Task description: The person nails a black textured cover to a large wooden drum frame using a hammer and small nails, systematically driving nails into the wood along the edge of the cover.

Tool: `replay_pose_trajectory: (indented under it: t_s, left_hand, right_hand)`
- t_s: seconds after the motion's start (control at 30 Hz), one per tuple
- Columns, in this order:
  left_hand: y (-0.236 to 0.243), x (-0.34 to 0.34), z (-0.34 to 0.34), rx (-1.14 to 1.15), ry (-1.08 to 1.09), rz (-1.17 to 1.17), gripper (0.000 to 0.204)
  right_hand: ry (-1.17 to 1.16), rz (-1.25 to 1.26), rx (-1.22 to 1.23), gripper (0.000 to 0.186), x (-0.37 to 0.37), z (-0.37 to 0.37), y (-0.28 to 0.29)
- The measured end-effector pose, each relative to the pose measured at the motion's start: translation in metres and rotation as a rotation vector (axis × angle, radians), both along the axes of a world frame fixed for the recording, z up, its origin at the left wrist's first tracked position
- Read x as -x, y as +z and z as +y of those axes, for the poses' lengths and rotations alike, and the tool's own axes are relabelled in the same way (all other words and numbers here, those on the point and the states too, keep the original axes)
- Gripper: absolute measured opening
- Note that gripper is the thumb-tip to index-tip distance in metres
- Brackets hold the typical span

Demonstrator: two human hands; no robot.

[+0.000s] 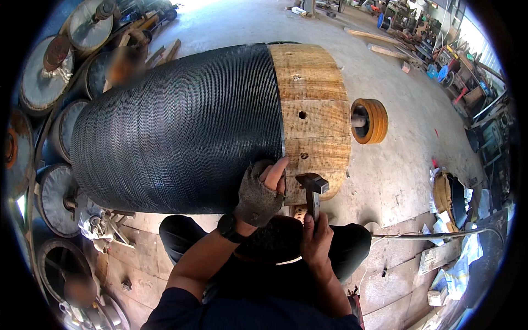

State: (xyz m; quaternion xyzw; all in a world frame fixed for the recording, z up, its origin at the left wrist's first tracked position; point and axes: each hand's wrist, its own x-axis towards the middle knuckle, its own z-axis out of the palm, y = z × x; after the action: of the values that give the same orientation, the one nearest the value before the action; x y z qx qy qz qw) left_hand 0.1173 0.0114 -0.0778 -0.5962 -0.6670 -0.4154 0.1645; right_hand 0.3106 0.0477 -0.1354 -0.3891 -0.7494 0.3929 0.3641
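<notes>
A large roller lies across in front of me. Most of its length is covered by a black, finely ridged wrapping, while its right end is bare wooden slats with several dark holes. My left hand, in a grey fingerless glove, rests at the near side of the seam between wrapping and wood. Its fingers are bent closed there, and whatever they pinch is hidden. My right hand grips a hammer by the handle. The hammer's metal head is raised over the near edge of the wood, right of my left hand.
An orange grooved pulley sits on the shaft at the roller's right. Several round metal-faced drums line the left side. Planks, tools and scraps lie at the far right. A bent pipe or hose runs along the near right.
</notes>
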Motion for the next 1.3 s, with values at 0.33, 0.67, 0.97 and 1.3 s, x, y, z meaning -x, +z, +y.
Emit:
replay_pose_trajectory:
  t_s: [0.33, 0.67, 0.97, 1.3]
  left_hand:
    - [0.005, -0.006, 0.026, -0.042, 0.106, -0.005, 0.072]
    - [0.004, -0.018, -0.016, -0.074, 0.112, -0.043, 0.073]
    - [-0.079, -0.052, -0.095, 0.507, -0.121, 0.039, 0.041]
    - [-0.109, -0.057, -0.089, 0.475, -0.177, 0.065, 0.032]
  right_hand:
    - [0.024, -0.028, -0.187, 0.022, 0.013, 0.005, 0.021]
    - [0.064, -0.129, -0.091, 0.020, 0.014, 0.011, 0.028]
    - [0.041, -0.137, -0.096, 0.023, 0.024, 0.014, 0.022]
    - [0.017, -0.171, -0.176, 0.035, 0.032, 0.013, 0.010]
